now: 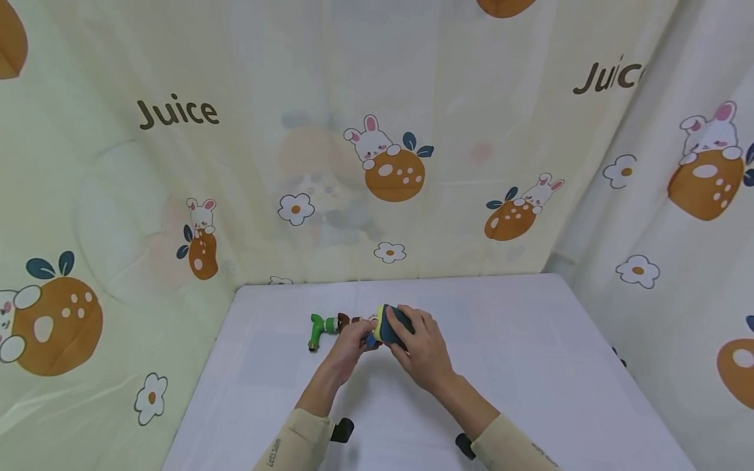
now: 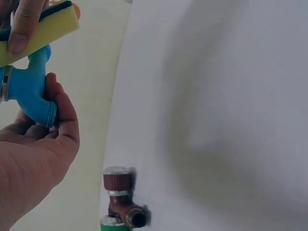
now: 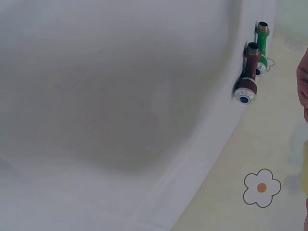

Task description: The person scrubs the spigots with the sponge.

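In the left wrist view, a blue faucet (image 2: 33, 89) with a curved spout is held up by my left hand (image 1: 346, 350), whose fingers wrap its spout from beneath. My right hand (image 1: 429, 352) grips a sponge (image 1: 399, 326), yellow on one side and dark green on the other. The sponge's yellow face lies against the top of the blue faucet in the left wrist view. Most of the faucet is covered by the hands and sponge from above. Only the edges of a hand and the sponge show in the right wrist view.
Left of my hands on the white-covered table (image 1: 518, 373), a green faucet (image 1: 319, 327) lies beside a brown faucet (image 2: 120, 202). A printed curtain (image 1: 459, 222) hangs behind the table's far edge and along both sides.
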Demonstrator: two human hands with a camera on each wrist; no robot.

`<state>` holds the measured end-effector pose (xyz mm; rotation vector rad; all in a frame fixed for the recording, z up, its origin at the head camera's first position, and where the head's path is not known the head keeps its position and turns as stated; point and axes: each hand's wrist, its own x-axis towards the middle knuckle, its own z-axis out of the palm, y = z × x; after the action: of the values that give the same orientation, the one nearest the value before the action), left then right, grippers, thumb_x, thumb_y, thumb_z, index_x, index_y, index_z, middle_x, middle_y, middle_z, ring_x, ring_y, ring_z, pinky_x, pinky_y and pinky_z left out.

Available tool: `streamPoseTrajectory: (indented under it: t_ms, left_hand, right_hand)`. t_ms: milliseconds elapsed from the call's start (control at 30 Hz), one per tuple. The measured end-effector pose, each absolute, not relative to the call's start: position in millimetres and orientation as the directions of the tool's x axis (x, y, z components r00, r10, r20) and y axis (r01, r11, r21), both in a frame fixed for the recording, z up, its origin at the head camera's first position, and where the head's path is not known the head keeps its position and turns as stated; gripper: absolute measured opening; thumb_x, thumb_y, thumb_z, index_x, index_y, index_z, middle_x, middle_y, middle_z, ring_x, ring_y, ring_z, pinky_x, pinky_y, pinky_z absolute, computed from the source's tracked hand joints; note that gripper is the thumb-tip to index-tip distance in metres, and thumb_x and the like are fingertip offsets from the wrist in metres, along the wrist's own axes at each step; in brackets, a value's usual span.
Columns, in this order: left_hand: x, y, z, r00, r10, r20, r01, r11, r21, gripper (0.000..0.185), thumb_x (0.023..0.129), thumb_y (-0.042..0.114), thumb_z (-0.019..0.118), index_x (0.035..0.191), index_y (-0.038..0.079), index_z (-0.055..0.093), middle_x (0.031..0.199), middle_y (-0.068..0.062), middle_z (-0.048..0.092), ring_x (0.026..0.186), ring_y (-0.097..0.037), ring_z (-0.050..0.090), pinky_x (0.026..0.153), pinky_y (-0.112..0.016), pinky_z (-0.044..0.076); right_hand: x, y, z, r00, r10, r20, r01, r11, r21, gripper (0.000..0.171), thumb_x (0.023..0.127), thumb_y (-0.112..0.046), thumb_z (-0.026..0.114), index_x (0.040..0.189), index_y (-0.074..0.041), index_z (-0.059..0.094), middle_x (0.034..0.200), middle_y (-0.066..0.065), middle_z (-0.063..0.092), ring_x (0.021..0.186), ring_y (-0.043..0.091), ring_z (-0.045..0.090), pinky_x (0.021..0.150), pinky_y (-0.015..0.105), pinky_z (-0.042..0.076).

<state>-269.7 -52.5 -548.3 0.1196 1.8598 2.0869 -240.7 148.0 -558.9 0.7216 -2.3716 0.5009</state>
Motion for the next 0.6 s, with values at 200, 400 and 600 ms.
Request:
streamPoseTrajectory:
  t_ms: [200,400,600]
  left_hand:
    - [-269.5,-51.5,-549.9,-0.944,0.288,-0.163,-0.19,-0.07,0.979,0.036,0.099,0.036,0.058,0.103,0.003,0.073,0.097,0.001,0.065,0.093,-0.02,0.063,0.089,-0.031,0.051]
    - [-270.3,-51.6,-550.2,-0.947,0.275,-0.168,-0.19,-0.056,0.98,0.03,0.099,0.033,0.06,0.099,0.006,0.072,0.098,0.001,0.065,0.095,-0.022,0.063,0.089,-0.031,0.052]
    - [-270.3,-53.8,-546.5,-0.956,0.249,-0.158,-0.171,-0.033,0.985,0.033,0.098,0.037,0.062,0.098,0.005,0.071,0.097,0.001,0.063,0.094,-0.02,0.06,0.09,-0.03,0.051]
  right_hand:
    - [-240.9,149.9,-559.2,-0.652,-0.367,0.663,-0.621,0.76,-0.19,0.07,0.09,-0.029,0.08,0.153,-0.017,0.054,0.146,0.017,0.053,0.122,0.034,0.052,0.099,0.05,0.053]
    - [-243.6,151.4,-561.8,-0.635,-0.366,0.68,-0.629,0.757,-0.18,0.07,0.087,-0.027,0.082,0.151,-0.017,0.056,0.145,0.017,0.054,0.121,0.034,0.052,0.097,0.05,0.053]
    - [-245.4,150.8,-559.9,-0.628,-0.372,0.684,-0.63,0.759,-0.166,0.07,0.086,-0.027,0.083,0.15,-0.016,0.057,0.144,0.017,0.055,0.121,0.034,0.053,0.097,0.05,0.054]
